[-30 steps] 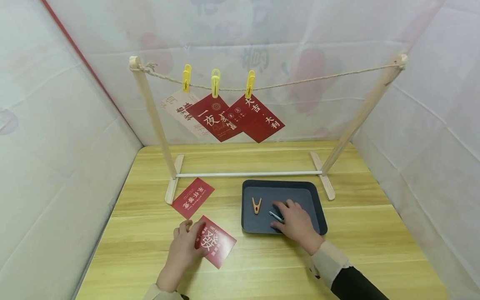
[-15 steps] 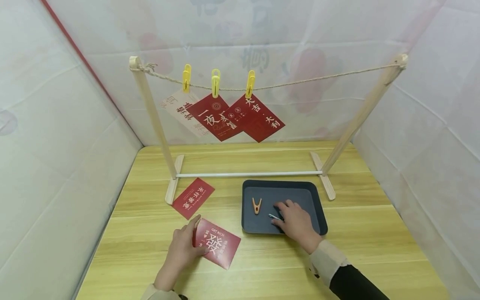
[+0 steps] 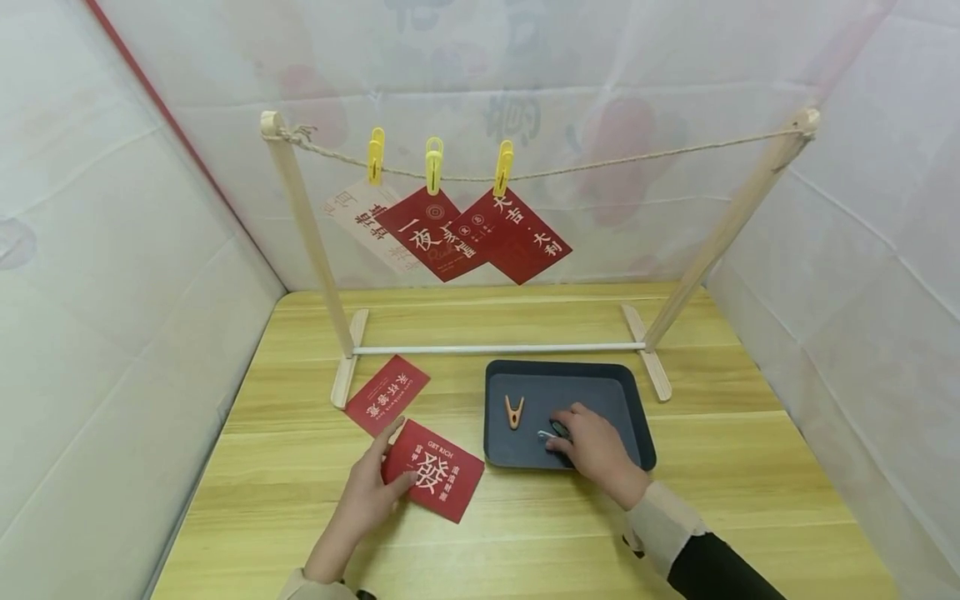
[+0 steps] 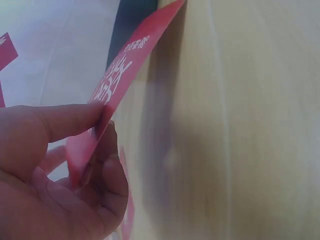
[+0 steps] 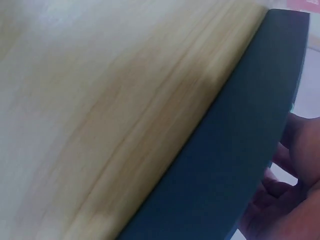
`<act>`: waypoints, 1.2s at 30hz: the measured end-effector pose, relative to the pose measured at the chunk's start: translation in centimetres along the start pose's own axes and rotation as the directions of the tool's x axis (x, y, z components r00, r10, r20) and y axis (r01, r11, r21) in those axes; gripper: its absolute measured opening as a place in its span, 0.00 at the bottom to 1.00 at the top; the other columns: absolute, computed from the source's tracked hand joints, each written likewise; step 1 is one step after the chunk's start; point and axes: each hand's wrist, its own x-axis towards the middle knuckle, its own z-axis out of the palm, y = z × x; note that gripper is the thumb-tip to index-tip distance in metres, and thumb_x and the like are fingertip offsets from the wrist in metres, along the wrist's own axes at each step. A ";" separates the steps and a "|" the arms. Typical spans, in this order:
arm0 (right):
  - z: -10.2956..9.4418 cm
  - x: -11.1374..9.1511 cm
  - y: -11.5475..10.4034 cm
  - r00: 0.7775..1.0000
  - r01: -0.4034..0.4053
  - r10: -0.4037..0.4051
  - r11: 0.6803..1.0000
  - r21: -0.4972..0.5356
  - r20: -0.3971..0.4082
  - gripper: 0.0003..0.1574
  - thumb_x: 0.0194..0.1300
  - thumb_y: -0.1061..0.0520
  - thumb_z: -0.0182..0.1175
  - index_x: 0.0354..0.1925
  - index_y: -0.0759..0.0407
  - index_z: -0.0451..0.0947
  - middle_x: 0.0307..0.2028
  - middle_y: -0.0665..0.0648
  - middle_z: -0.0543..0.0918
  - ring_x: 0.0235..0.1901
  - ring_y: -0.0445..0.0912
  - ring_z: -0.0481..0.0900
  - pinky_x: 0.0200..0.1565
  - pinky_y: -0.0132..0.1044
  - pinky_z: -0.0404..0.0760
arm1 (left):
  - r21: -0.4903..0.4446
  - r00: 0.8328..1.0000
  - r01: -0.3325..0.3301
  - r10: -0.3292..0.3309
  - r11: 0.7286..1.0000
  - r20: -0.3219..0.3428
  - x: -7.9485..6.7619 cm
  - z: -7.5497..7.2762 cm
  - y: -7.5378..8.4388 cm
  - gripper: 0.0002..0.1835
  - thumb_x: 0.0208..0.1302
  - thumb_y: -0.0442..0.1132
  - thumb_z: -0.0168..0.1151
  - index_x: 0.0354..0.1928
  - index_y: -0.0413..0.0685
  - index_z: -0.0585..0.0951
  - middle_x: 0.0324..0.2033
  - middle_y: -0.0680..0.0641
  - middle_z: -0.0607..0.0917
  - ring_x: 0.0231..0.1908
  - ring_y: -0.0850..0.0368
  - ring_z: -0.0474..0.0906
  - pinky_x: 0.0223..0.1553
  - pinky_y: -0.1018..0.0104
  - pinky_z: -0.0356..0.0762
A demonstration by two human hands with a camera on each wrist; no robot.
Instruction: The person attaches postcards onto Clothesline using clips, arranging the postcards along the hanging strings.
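Red card in hand, a person sits square in my head feed, working to the left of a dark tray (image 3: 562, 387). The left hand (image 3: 369, 483) pinches the GET RICH card (image 3: 446, 479) by its left side, thumb across the white lettering and fingers curled behind, the grip closed to little more than the card's thickness. My left wrist feed shows that card tilted above the wooden tabletop (image 3: 570, 533); it is near the tray's front left corner.

Over the tray's near right part, the right hand (image 3: 600, 442) curls thumb and fingers around a pale clip (image 3: 546, 434), one end of it in sight. My right wrist feed gives mostly the tray's outer wall, so I cannot tell how firm that hold is. An orange clip (image 3: 513, 412) lies in the tray's left part, legs pointing to its far edge.

Further left of the tray, a second red card (image 3: 387, 395) lies flat. Just behind the tray runs a white rod (image 3: 495, 348), joining a wooden post (image 3: 309, 233) on the left to its twin on the right. Above and behind the tray I see a rope (image 3: 637, 163) strung between them, where three yellow clips (image 3: 434, 167) hold one pale card (image 3: 360, 218) and two red ones, the rightmost hanging above the tray's left part.
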 end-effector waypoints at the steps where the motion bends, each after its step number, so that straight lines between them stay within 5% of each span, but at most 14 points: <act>1: -0.2 0.0 0.0 1.000 0.002 -0.003 1.000 0.018 0.005 0.27 0.59 0.46 0.72 0.54 0.56 0.83 0.39 0.53 0.81 0.36 0.46 0.79 0.37 0.45 0.81 | -0.020 1.000 -0.007 0.007 1.000 0.000 0.0 0.0 0.1 0.45 0.63 0.28 0.66 0.77 0.66 0.57 0.44 0.44 0.78 0.39 0.55 0.81 0.38 0.69 0.82; 9: -1.8 0.2 0.0 1.000 0.021 -0.023 0.991 0.130 0.012 0.27 0.67 0.48 0.66 0.60 0.55 0.77 0.44 0.53 0.86 0.38 0.45 0.83 0.41 0.47 0.83 | -0.136 0.997 -0.072 0.070 0.988 -0.020 0.2 -0.7 1.3 0.42 0.67 0.22 0.53 0.75 0.66 0.56 0.45 0.38 0.75 0.36 0.49 0.79 0.27 0.64 0.81; 16: -2.9 0.4 0.3 0.995 0.102 -0.099 0.979 0.176 -0.029 0.31 0.64 0.48 0.67 0.62 0.58 0.77 0.32 0.45 0.84 0.27 0.37 0.78 0.33 0.36 0.79 | -0.204 0.996 -0.087 0.083 0.975 -0.025 0.4 -1.3 2.6 0.36 0.65 0.20 0.48 0.72 0.56 0.61 0.55 0.38 0.76 0.49 0.45 0.77 0.40 0.64 0.83; 22: -4.4 0.4 0.6 0.984 0.161 -0.134 0.954 0.252 -0.122 0.26 0.64 0.49 0.68 0.58 0.54 0.78 0.48 0.53 0.81 0.41 0.45 0.82 0.41 0.41 0.82 | -0.227 0.987 -0.161 0.157 0.960 -0.034 1.3 -1.5 4.1 0.29 0.67 0.21 0.49 0.68 0.47 0.66 0.52 0.39 0.77 0.49 0.46 0.76 0.42 0.66 0.84; 26: -5.8 0.5 0.9 0.955 0.229 -0.162 0.934 0.273 -0.249 0.25 0.65 0.52 0.67 0.58 0.54 0.78 0.44 0.52 0.80 0.39 0.43 0.82 0.38 0.37 0.83 | -0.235 0.980 -0.197 0.192 0.952 -0.043 1.6 -1.4 5.4 0.22 0.69 0.24 0.53 0.64 0.43 0.70 0.48 0.39 0.79 0.45 0.50 0.79 0.41 0.67 0.84; 36: -9.9 1.4 1.1 0.839 0.387 -0.251 0.899 0.205 -0.482 0.17 0.64 0.58 0.68 0.51 0.57 0.82 0.36 0.49 0.83 0.29 0.38 0.80 0.30 0.32 0.80 | -0.241 0.970 -0.240 0.242 0.940 -0.020 2.5 -1.3 9.3 0.13 0.68 0.25 0.56 0.53 0.41 0.76 0.44 0.40 0.82 0.43 0.49 0.80 0.41 0.66 0.84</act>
